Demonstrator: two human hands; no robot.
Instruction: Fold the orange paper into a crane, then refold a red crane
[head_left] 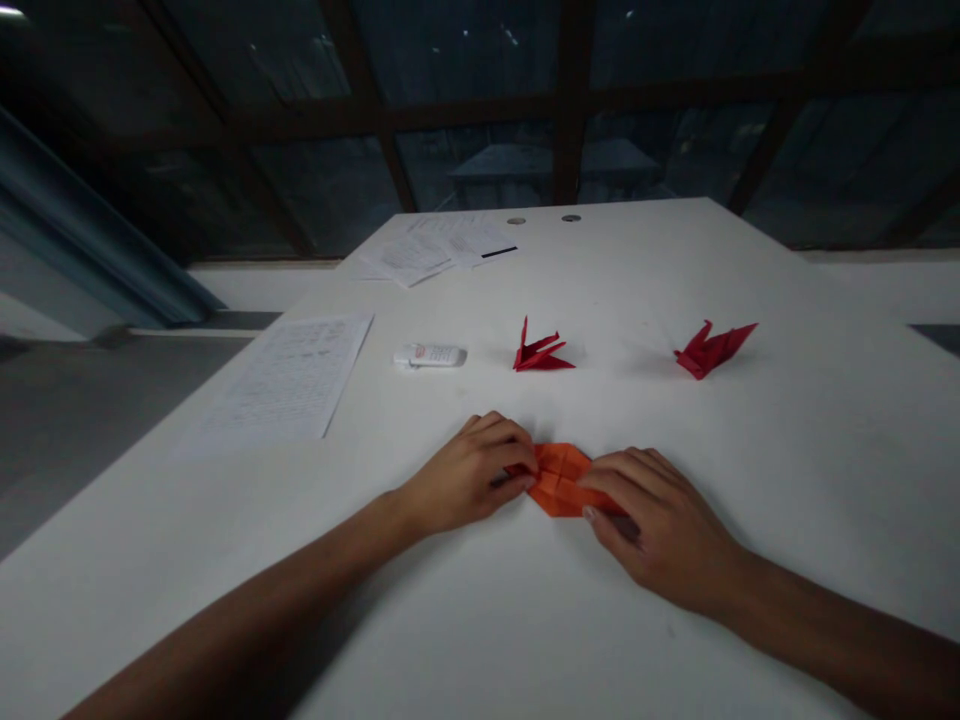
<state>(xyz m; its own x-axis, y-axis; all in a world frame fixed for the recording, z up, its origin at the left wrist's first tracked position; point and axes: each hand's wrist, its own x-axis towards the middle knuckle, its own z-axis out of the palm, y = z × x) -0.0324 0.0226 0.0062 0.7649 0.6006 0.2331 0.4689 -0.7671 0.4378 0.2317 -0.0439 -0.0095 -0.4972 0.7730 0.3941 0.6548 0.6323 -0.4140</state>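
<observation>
A partly folded sheet of orange origami paper (561, 478) lies on the white table (465, 620), with crease lines across it. My left hand (480, 470) pinches its left end between thumb and fingers. At the right end, my right hand (660, 520) grips the paper, fingers on top and thumb at the near edge. The fingers cover both ends of the sheet. Beyond my hands stand two folded red paper cranes, one crane (538, 352) straight behind the orange paper and another crane (712, 350) farther right.
A white packet with printing (430, 356) lies left of the nearer crane. Printed sheets (285, 375) rest at the table's left edge, and more papers (427, 248) lie at the far end near two round metal discs (517, 221). Behind are dark windows and a blue curtain (82, 220).
</observation>
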